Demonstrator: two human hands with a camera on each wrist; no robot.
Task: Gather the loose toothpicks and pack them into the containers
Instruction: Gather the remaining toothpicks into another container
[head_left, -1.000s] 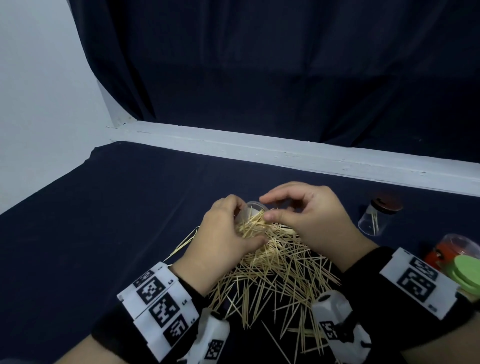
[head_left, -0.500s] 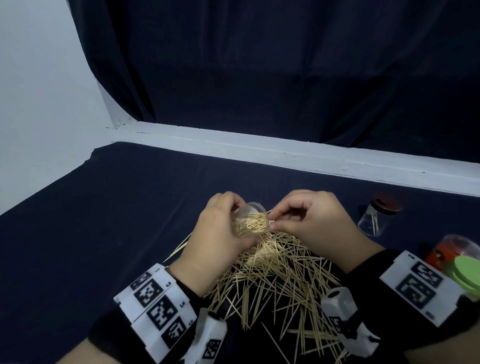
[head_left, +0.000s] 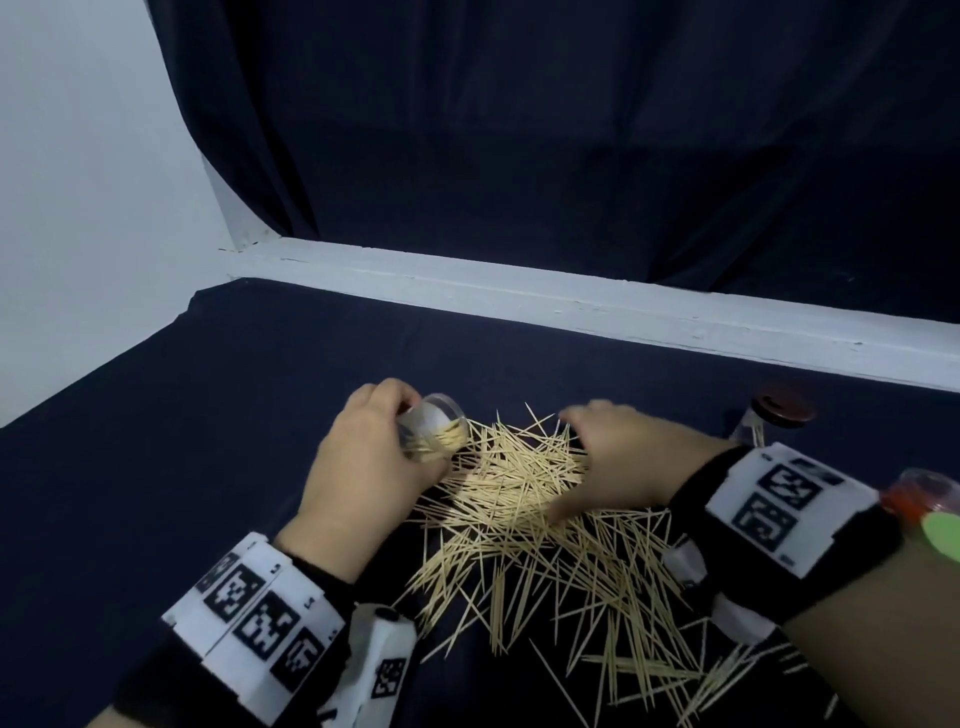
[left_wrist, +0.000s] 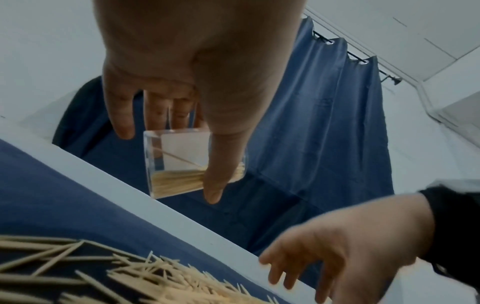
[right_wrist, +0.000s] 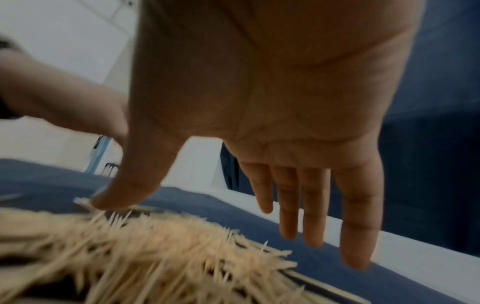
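Observation:
A heap of loose wooden toothpicks (head_left: 540, 525) lies on the dark blue cloth between my hands. My left hand (head_left: 363, 467) grips a clear plastic container (head_left: 431, 428), tilted on its side at the heap's left edge, with toothpicks lying in it. The left wrist view shows the container (left_wrist: 182, 162) between thumb and fingers, a layer of toothpicks along its lower wall. My right hand (head_left: 613, 457) hovers open just over the heap's right side, fingers spread and straight (right_wrist: 311, 205), thumb tip touching the toothpicks (right_wrist: 145, 242). It holds nothing.
A clear jar with a dark red lid (head_left: 769, 421) stands at the right, a few toothpicks inside. An orange-lidded container (head_left: 919, 493) and a green lid (head_left: 943, 535) sit at the far right. A white ledge (head_left: 571, 306) and dark curtain bound the far side.
My right hand has left the container's mouth, moved right and opened over the heap. The left hand has shifted the container slightly left, still tilted.

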